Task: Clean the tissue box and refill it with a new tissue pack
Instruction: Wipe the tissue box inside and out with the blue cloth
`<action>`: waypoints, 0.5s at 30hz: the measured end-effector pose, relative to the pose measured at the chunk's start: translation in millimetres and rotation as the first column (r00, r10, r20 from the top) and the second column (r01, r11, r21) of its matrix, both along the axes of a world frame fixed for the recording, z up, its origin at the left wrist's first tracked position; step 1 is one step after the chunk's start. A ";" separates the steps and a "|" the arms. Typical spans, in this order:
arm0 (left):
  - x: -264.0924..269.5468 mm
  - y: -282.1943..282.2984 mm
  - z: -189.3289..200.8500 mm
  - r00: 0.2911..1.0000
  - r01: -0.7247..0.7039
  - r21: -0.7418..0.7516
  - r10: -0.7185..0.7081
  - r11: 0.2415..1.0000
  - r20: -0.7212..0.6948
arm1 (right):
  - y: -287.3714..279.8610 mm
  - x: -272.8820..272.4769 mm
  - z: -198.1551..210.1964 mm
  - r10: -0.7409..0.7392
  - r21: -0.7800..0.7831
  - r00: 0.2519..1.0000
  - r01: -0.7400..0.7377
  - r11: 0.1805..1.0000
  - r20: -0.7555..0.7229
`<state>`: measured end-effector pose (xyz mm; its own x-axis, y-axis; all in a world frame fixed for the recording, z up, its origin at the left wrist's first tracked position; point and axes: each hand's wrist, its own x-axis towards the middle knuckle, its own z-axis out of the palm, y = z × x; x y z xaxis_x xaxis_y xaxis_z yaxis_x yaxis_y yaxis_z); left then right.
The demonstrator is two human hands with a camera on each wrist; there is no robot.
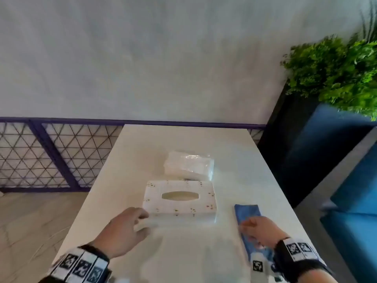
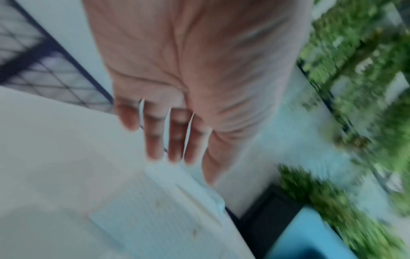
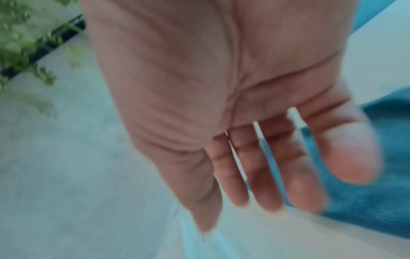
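Note:
A white tissue box (image 1: 179, 199) with small speckles and an oval slot sits mid-table; the left wrist view shows it blurred (image 2: 155, 219). Behind it lies a clear-wrapped tissue pack (image 1: 188, 165). A folded blue cloth (image 1: 247, 216) lies to the box's right and shows in the right wrist view (image 3: 366, 201). My left hand (image 1: 130, 227) hovers with relaxed fingers (image 2: 175, 140) at the box's near left corner, holding nothing. My right hand (image 1: 258, 230) is spread, fingers (image 3: 266, 175) straight, over the cloth's near half; contact is unclear.
The white table (image 1: 183, 258) runs from me to a grey wall. A purple mesh railing (image 1: 51, 156) is at left over a wood floor. Blue seats (image 1: 350, 201) and green plants (image 1: 336, 72) stand at right.

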<state>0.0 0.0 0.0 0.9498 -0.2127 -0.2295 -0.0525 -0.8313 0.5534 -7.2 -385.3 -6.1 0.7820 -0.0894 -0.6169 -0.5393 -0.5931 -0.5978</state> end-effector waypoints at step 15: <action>46.6 -70.2 -37.6 0.972 0.088 0.571 -0.196 0.816 0.132 | -8.4 25.1 -68.6 0.296 -0.642 0.902 -0.432 0.634 -0.314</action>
